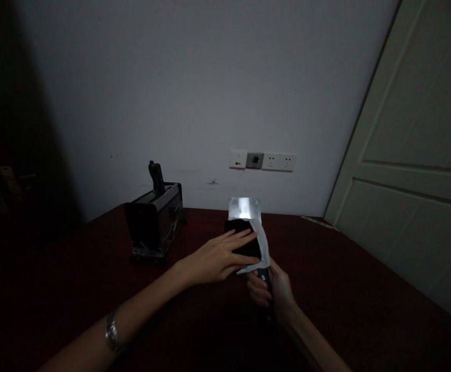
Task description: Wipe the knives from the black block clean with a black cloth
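Note:
My right hand [274, 290] is wrapped round the black riveted handle [263, 275] of a cleaver. Its broad, shiny blade [244, 207] points up and away from me. Over the lower part of the blade lies a black piece [238, 225], with a white, cloth-like or paper-like strip [263, 240] along its right side and bottom. Fingers stretched and slightly spread, my left hand [225, 254] rests flat on the black piece. What lies under that palm is hidden. At the left stands a dark knife block [155, 219] with black handles [156, 177] sticking up from its top.
Both arms reach over a dark red-brown table [206, 310]. Behind it rises a pale wall [194, 93] with a row of sockets [271, 161]. A panelled white door [415, 170] leans into view at the right. The far left is too dark to make out clearly.

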{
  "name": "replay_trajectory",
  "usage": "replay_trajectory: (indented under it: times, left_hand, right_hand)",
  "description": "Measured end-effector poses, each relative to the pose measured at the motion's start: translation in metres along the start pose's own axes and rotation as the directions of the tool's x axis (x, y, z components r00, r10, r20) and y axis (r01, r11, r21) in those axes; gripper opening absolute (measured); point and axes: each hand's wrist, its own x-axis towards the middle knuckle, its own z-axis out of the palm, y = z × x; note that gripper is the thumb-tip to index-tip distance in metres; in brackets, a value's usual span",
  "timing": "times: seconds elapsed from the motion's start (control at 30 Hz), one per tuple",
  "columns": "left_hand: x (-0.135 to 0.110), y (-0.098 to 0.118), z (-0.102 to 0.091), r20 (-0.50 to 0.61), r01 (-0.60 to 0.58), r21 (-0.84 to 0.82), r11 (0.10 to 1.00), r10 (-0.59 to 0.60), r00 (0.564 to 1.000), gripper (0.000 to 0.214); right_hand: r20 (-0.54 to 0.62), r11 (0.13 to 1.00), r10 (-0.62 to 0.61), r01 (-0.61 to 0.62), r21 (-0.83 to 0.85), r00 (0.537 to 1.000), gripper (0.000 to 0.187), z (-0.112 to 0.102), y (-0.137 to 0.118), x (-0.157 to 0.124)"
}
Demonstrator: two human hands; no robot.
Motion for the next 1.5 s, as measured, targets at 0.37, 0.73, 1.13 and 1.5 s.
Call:
replay_trajectory:
  times: [0.37, 0.73, 1.13, 1.5]
  left_hand:
    - [-0.005, -0.023, 0.003, -0.046, 0.076, 0.027, 0.997, -0.074, 0.996, 0.044]
    - [-0.007, -0.026, -0.01, -0.017, 0.031, 0.034, 0.999, -0.03, 0.999, 0.045]
    - [-0.005, -0.017, -0.008, 0.021, 0.004, 0.006, 1.0, -0.004, 1.0, 0.041]
    - [-0.012, -0.039, -0.008, -0.063, 0.143, 0.007, 0.99, -0.142, 0.988, 0.037]
  right_hand:
    - [0.01, 1.0, 0.018, -0.018, 0.01, 1.0, 0.05, 0.002, -0.002, 0.0]
    - [0.08, 0.997, 0.08, -0.08, -0.005, 0.994, 0.05, -0.002, 0.005, 0.002]
    - [0.059, 0.993, 0.121, -0.12, -0.016, 0.991, 0.047, -0.001, 0.011, 0.002]
    - [0.057, 0.99, 0.141, -0.141, -0.004, 0.988, 0.051, 0.0, 0.015, 0.003]
